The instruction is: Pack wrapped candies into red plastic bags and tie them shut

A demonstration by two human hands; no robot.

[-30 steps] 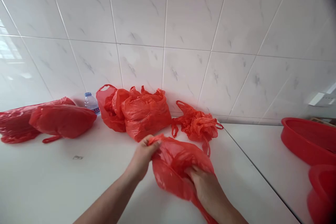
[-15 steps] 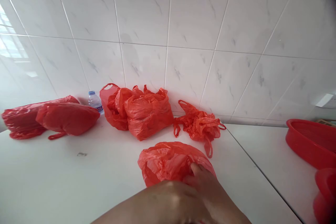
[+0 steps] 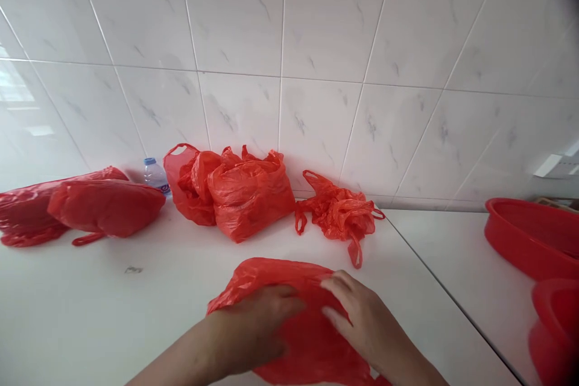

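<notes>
In front of me a red plastic bag [image 3: 307, 338] lies spread over the white table. My left hand [image 3: 257, 325] is over its left part, blurred by motion, with thumb and fingers apart. On the bag's right side rests my right hand [image 3: 357, 313], its fingers spread and touching the film. A crumpled heap of red plastic bags [image 3: 341, 211] lies just behind. Farther back, against the wall, sits a full red bag [image 3: 251, 196] with another red bag [image 3: 192, 193] to its left.
At the left lie a bundled red bag [image 3: 108, 205] and a red roll-like bundle [image 3: 27, 211]. A blue-capped plastic bottle [image 3: 155, 176] stands behind them. At the right are a red basin [image 3: 525, 247] and another red container [image 3: 552, 325]. A seam [image 3: 434, 274] crosses the table [image 3: 67, 313].
My hands have moved apart, the left one shifting leftward. The bag's open, bunched mouth is no longer seen; its film now lies flatter and nearer me. The view has shifted slightly.
</notes>
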